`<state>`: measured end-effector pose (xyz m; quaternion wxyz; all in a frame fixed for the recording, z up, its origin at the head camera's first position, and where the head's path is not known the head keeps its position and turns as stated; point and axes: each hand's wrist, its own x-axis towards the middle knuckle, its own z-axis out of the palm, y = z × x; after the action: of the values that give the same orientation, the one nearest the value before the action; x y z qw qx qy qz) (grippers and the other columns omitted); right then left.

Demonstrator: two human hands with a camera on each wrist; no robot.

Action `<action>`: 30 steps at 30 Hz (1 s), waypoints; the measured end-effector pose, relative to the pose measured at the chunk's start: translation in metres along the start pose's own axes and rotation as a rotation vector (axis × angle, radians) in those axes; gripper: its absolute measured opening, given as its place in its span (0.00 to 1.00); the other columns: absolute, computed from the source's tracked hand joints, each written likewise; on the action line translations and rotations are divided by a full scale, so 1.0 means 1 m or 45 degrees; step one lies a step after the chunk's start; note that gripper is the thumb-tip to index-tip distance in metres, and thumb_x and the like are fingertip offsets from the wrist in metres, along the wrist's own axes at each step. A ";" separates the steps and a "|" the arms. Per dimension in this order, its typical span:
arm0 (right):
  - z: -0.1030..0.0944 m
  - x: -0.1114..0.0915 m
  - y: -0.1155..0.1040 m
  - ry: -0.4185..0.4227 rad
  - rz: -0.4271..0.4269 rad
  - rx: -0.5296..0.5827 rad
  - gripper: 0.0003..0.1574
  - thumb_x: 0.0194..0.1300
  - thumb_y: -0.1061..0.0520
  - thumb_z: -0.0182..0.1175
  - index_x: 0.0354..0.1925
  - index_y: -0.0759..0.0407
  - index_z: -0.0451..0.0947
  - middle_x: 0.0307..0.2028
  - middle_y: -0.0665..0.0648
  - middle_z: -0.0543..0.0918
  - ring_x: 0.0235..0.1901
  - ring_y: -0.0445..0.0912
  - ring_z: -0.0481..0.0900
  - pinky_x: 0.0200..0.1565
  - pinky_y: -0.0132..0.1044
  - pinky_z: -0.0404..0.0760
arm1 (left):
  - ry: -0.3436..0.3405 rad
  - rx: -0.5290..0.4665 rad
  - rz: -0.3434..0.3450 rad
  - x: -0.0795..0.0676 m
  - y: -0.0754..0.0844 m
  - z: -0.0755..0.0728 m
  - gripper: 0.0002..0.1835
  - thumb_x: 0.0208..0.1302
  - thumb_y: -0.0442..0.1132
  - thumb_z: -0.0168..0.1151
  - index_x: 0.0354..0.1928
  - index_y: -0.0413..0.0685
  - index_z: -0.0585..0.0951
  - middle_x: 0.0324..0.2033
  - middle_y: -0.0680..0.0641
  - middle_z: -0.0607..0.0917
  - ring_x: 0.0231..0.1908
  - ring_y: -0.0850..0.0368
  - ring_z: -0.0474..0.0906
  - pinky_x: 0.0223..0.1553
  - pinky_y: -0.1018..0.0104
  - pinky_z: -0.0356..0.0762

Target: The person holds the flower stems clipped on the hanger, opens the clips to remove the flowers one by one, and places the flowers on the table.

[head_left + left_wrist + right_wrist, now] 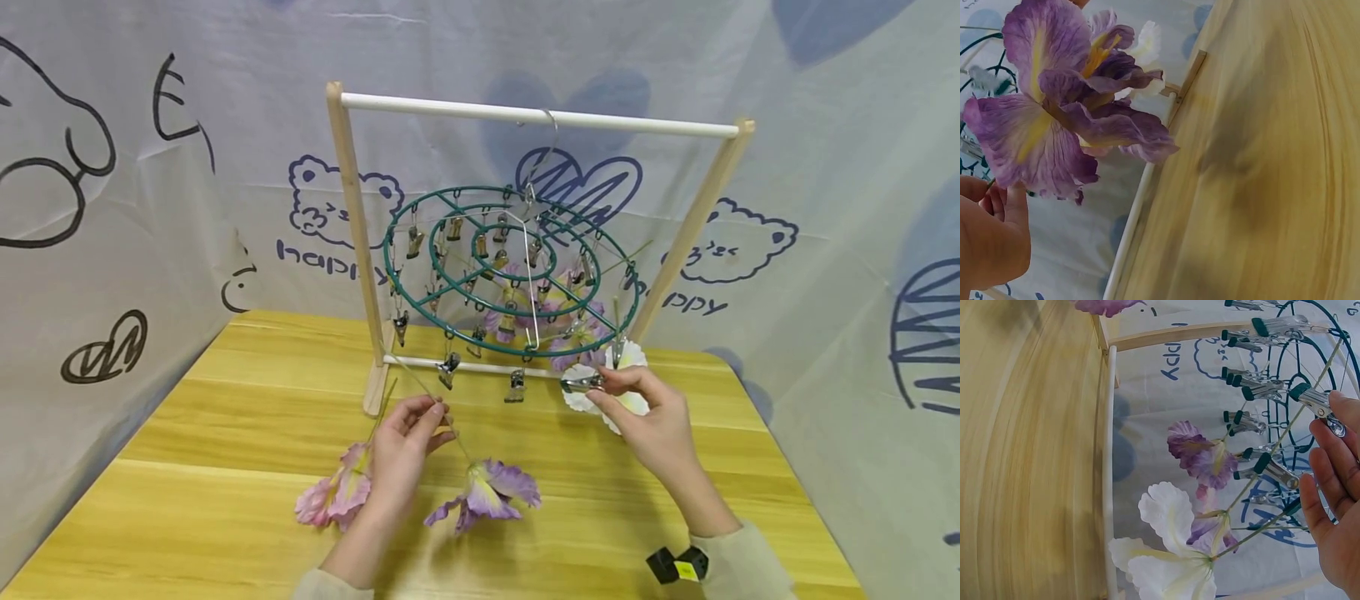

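My left hand (408, 437) pinches the thin stem of a purple artificial flower (483, 493), whose bloom hangs low over the table. In the left wrist view, that purple bloom (1066, 112) fills the space beside the fingers. My right hand (660, 425) pinches a metal clip (1316, 403) with green tips between thumb and fingers, at the front right of a green ringed hanger (387, 250). Close behind that hand hangs a white flower (1166, 562), stem upward among the clips. Purple flowers (1204, 456) hang farther back on the hanger.
A wooden rack with a white top bar (450, 107) carries the hanger by a hook. Several empty metal clips (448, 371) dangle from the rings. A pink flower (341, 496) lies on the wooden table (187, 500), left of my left hand. Drawn-on cloth (247, 125) surrounds the table.
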<state>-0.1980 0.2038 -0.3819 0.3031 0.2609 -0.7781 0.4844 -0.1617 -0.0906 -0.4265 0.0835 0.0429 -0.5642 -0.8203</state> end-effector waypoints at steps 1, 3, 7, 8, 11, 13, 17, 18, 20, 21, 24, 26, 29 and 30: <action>0.000 0.000 0.000 -0.001 0.001 0.001 0.23 0.51 0.80 0.73 0.45 0.66 0.86 0.35 0.55 0.88 0.38 0.34 0.82 0.47 0.22 0.80 | 0.004 0.011 -0.012 0.001 -0.001 -0.001 0.12 0.75 0.30 0.60 0.54 0.27 0.76 0.43 0.46 0.85 0.42 0.58 0.83 0.47 0.64 0.90; 0.000 0.000 -0.001 -0.002 0.003 0.003 0.23 0.51 0.80 0.73 0.45 0.66 0.86 0.34 0.56 0.88 0.38 0.34 0.82 0.47 0.22 0.80 | 0.011 0.031 -0.030 0.004 -0.004 -0.003 0.13 0.75 0.30 0.60 0.55 0.27 0.76 0.43 0.46 0.85 0.42 0.58 0.83 0.46 0.64 0.90; 0.001 0.001 -0.003 -0.003 0.006 0.004 0.22 0.51 0.80 0.73 0.44 0.66 0.86 0.34 0.59 0.88 0.38 0.34 0.82 0.47 0.22 0.80 | 0.011 0.064 -0.061 0.009 -0.009 -0.007 0.13 0.75 0.29 0.60 0.55 0.26 0.76 0.45 0.44 0.85 0.41 0.58 0.83 0.44 0.64 0.90; 0.000 0.001 -0.003 -0.003 0.007 0.004 0.22 0.51 0.80 0.73 0.44 0.66 0.86 0.34 0.59 0.88 0.38 0.34 0.82 0.47 0.22 0.80 | 0.006 0.075 -0.070 0.010 -0.009 -0.008 0.13 0.75 0.29 0.60 0.55 0.26 0.76 0.46 0.43 0.84 0.41 0.57 0.82 0.44 0.63 0.90; 0.000 0.001 -0.004 -0.002 0.011 0.003 0.22 0.51 0.80 0.73 0.44 0.66 0.86 0.34 0.59 0.88 0.38 0.34 0.82 0.47 0.22 0.80 | -0.024 0.131 -0.097 0.012 -0.010 -0.011 0.13 0.75 0.29 0.60 0.56 0.27 0.76 0.51 0.37 0.83 0.42 0.56 0.82 0.44 0.62 0.90; 0.000 0.001 -0.004 -0.002 0.012 0.004 0.22 0.51 0.80 0.73 0.44 0.66 0.86 0.34 0.58 0.89 0.38 0.34 0.83 0.47 0.22 0.80 | -0.051 0.186 -0.111 0.013 -0.009 -0.013 0.13 0.75 0.30 0.60 0.56 0.28 0.77 0.53 0.36 0.82 0.43 0.55 0.82 0.45 0.61 0.90; 0.001 0.000 -0.004 -0.008 0.013 0.007 0.22 0.51 0.80 0.73 0.44 0.66 0.86 0.35 0.55 0.89 0.38 0.34 0.83 0.47 0.21 0.80 | -0.110 0.294 -0.118 0.014 -0.003 -0.016 0.13 0.76 0.30 0.60 0.57 0.29 0.78 0.52 0.35 0.82 0.43 0.54 0.82 0.44 0.62 0.90; 0.001 0.001 -0.004 -0.010 0.010 0.009 0.22 0.51 0.80 0.73 0.44 0.66 0.86 0.35 0.55 0.89 0.38 0.34 0.83 0.47 0.21 0.80 | -0.124 0.322 -0.116 0.014 -0.001 -0.016 0.13 0.75 0.29 0.60 0.57 0.29 0.78 0.52 0.35 0.82 0.42 0.54 0.82 0.44 0.62 0.90; 0.001 0.001 -0.005 -0.013 0.005 0.012 0.22 0.51 0.80 0.72 0.44 0.66 0.86 0.35 0.55 0.89 0.38 0.34 0.83 0.47 0.22 0.81 | -0.163 0.378 -0.106 0.015 0.003 -0.017 0.13 0.75 0.28 0.59 0.57 0.28 0.78 0.51 0.33 0.82 0.41 0.53 0.82 0.42 0.62 0.91; 0.001 0.000 -0.005 -0.014 0.002 0.011 0.22 0.51 0.80 0.72 0.44 0.66 0.86 0.35 0.55 0.89 0.38 0.34 0.83 0.46 0.22 0.81 | -0.183 0.411 -0.103 0.016 0.006 -0.017 0.13 0.75 0.28 0.59 0.57 0.27 0.78 0.51 0.33 0.82 0.41 0.53 0.83 0.41 0.63 0.91; 0.001 0.000 -0.005 -0.019 0.000 0.012 0.22 0.52 0.80 0.72 0.44 0.66 0.86 0.36 0.57 0.89 0.39 0.34 0.83 0.46 0.22 0.81 | -0.251 0.521 -0.095 0.019 0.012 -0.018 0.13 0.75 0.27 0.58 0.57 0.27 0.77 0.49 0.32 0.81 0.40 0.49 0.84 0.40 0.62 0.91; 0.001 0.000 -0.004 -0.023 0.003 0.012 0.22 0.52 0.80 0.72 0.45 0.66 0.86 0.36 0.59 0.89 0.39 0.34 0.83 0.46 0.22 0.81 | -0.292 0.595 -0.106 0.022 0.016 -0.020 0.12 0.75 0.27 0.58 0.56 0.27 0.77 0.48 0.33 0.81 0.40 0.49 0.84 0.39 0.61 0.91; 0.002 0.000 -0.004 -0.025 0.006 0.012 0.22 0.52 0.80 0.72 0.45 0.66 0.86 0.36 0.61 0.89 0.39 0.34 0.83 0.47 0.21 0.81 | -0.350 0.685 -0.133 0.028 0.021 -0.022 0.10 0.75 0.27 0.58 0.54 0.29 0.78 0.47 0.34 0.81 0.40 0.48 0.83 0.39 0.59 0.91; 0.002 0.000 -0.003 -0.024 0.005 0.012 0.22 0.52 0.80 0.72 0.45 0.66 0.86 0.36 0.60 0.89 0.39 0.33 0.83 0.47 0.21 0.80 | -0.367 0.715 -0.144 0.030 0.023 -0.023 0.09 0.75 0.27 0.58 0.53 0.29 0.78 0.46 0.34 0.81 0.39 0.49 0.83 0.40 0.58 0.91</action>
<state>-0.1958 0.2008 -0.3807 0.2935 0.2652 -0.7792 0.4861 -0.1857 -0.1251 -0.4127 -0.0578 -0.0211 -0.7713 -0.6335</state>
